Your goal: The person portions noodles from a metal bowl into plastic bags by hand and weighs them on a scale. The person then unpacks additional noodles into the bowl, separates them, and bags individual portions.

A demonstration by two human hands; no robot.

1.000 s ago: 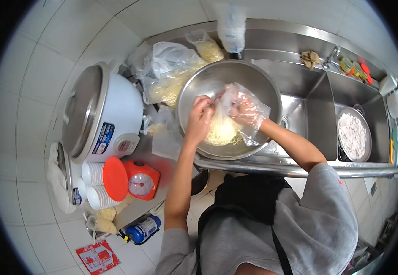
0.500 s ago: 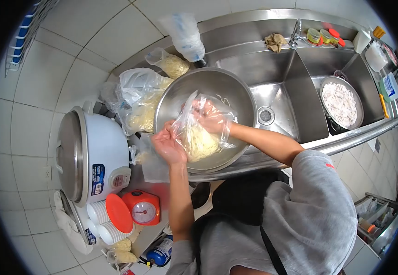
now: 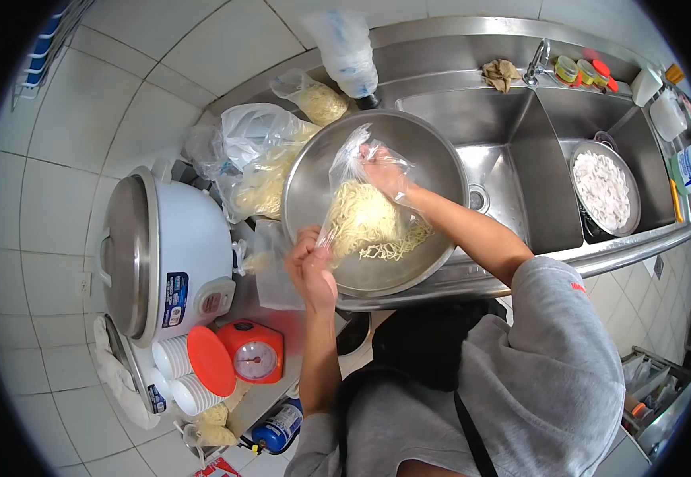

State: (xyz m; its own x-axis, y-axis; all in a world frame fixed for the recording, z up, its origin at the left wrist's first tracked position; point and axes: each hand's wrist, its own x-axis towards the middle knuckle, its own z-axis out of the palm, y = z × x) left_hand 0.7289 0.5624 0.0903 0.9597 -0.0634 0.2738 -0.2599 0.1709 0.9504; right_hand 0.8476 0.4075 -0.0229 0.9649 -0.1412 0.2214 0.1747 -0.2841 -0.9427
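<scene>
Pale yellow noodles (image 3: 363,213) hang in and out of a clear plastic bag (image 3: 349,151) above a wide steel bowl (image 3: 433,151). Some loose strands rest on the bowl's near right side. My left hand (image 3: 311,269) pinches the bag's edge at the bowl's left rim. Closed on the bag's upper part, my right hand (image 3: 383,169) is farther back over the bowl, with clear film draped over its fingers and wrist. Whether those fingers also grip noodles is hidden by the film.
More bagged noodles (image 3: 260,187) lie left of the bowl. A rice cooker (image 3: 190,254), a red scale (image 3: 252,354) and white cups (image 3: 172,358) stand at the left. Right of the bowl are sink basins (image 3: 489,163), one holding a pan of whitish pieces (image 3: 602,189).
The noodles have slid partly out of the bag, and strands now lie in the bowl. My right hand has moved back and right; my left hand is slightly lower and nearer me.
</scene>
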